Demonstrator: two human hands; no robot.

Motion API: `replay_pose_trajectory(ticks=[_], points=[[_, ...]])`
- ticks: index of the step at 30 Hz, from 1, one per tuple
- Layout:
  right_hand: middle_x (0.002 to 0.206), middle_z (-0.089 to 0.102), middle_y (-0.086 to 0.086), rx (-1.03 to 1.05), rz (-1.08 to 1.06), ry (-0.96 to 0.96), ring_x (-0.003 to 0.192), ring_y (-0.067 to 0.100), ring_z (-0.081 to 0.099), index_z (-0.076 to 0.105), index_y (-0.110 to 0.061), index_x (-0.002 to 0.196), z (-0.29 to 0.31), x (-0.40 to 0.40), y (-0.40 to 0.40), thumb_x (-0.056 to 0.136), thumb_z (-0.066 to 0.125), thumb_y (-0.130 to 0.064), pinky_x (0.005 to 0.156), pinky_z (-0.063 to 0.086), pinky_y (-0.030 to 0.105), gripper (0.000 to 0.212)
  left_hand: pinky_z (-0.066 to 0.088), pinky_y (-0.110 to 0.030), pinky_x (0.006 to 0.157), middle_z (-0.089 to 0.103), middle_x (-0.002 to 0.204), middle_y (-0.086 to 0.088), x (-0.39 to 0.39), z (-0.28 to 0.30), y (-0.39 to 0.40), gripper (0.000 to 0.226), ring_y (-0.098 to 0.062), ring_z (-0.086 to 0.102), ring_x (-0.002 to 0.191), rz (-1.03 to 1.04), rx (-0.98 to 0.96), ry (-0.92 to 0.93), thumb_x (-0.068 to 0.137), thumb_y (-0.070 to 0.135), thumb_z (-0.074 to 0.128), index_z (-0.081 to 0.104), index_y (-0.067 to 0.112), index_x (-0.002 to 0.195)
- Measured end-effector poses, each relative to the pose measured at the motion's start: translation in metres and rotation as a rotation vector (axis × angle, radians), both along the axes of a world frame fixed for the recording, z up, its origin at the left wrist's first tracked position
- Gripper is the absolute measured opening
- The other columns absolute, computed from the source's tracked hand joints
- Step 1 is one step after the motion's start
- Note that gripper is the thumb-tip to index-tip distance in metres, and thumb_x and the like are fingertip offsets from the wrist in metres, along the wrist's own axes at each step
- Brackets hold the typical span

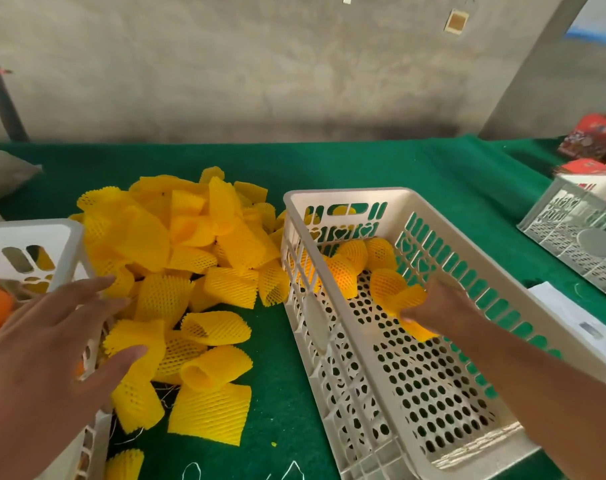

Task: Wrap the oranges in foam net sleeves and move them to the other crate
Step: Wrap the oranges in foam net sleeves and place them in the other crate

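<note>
1. A sleeved orange (pixel 403 306) is gripped by the right hand (pixel 440 311) low inside the receiving crate (pixel 332 197).
2. The left hand (pixel 52 344) is spread, released, over the loose sleeves (pixel 176 258) on the bench (pixel 363 164).
3. If dropped carelessly, the sleeve could be pulled off the fruit.

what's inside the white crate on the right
The white crate holds several sleeved oranges at its far end; the right hand sets another in. Its near floor is bare.

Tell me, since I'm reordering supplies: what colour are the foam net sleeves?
Yellow, with a diamond mesh pattern; the loose foam net sleeves piled on the green cloth show best in the head view.
</note>
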State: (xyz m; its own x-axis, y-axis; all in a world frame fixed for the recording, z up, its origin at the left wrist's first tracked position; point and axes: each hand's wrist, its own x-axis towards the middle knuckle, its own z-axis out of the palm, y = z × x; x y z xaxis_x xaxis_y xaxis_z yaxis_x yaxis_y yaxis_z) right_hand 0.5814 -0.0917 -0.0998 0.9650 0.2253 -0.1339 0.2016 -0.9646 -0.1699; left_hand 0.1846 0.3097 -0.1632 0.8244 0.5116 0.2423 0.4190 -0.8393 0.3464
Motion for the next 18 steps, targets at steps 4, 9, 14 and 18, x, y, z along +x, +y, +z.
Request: replay_pose_trajectory(ticks=[4,9,14,18], points=[[0.132,0.056,0.01,-0.067,0.024,0.002,0.114,0.024,0.054,0.048,-0.014,0.14,-0.005,0.005,-0.008,0.078,0.088,-0.04,0.094,0.053,0.037,0.078,0.048,-0.038,0.09,0.026,0.158,0.031,-0.001,0.004,-0.004,0.081,0.01,0.028,0.141,0.013,-0.007,0.017,0.077,0.081,0.055,0.034,0.053,0.151],[0.123,0.065,0.009,-0.159,0.035,-0.003,0.107,0.024,0.062,0.055,-0.015,0.133,-0.008,0.007,-0.01,0.083,0.086,-0.042,0.091,0.056,0.038,0.065,0.048,-0.038,0.089,0.027,0.158,0.03,-0.001,0.005,-0.01,0.076,0.012,0.023,0.142,-0.005,-0.008,-0.034,0.083,0.076,0.055,0.036,0.049,0.152],[0.098,0.067,0.006,-0.047,0.031,-0.123,0.08,0.021,0.063,0.063,-0.011,0.12,0.012,0.005,-0.003,0.093,0.075,-0.04,0.071,0.059,0.037,0.041,0.049,-0.045,0.093,0.029,0.154,0.033,-0.005,0.02,-0.021,0.065,0.008,0.028,0.139,-0.041,-0.006,-0.072,0.086,0.075,0.054,0.041,0.053,0.146],[0.127,0.071,0.007,0.28,0.144,-0.268,0.096,0.02,0.066,0.067,-0.017,0.13,0.039,-0.02,0.016,0.098,0.069,-0.027,0.089,0.056,0.036,0.034,0.052,-0.04,0.094,0.026,0.142,0.049,-0.005,0.052,-0.043,0.047,-0.006,0.052,0.12,-0.084,0.071,-0.086,0.087,0.079,0.05,0.035,0.072,0.13]])
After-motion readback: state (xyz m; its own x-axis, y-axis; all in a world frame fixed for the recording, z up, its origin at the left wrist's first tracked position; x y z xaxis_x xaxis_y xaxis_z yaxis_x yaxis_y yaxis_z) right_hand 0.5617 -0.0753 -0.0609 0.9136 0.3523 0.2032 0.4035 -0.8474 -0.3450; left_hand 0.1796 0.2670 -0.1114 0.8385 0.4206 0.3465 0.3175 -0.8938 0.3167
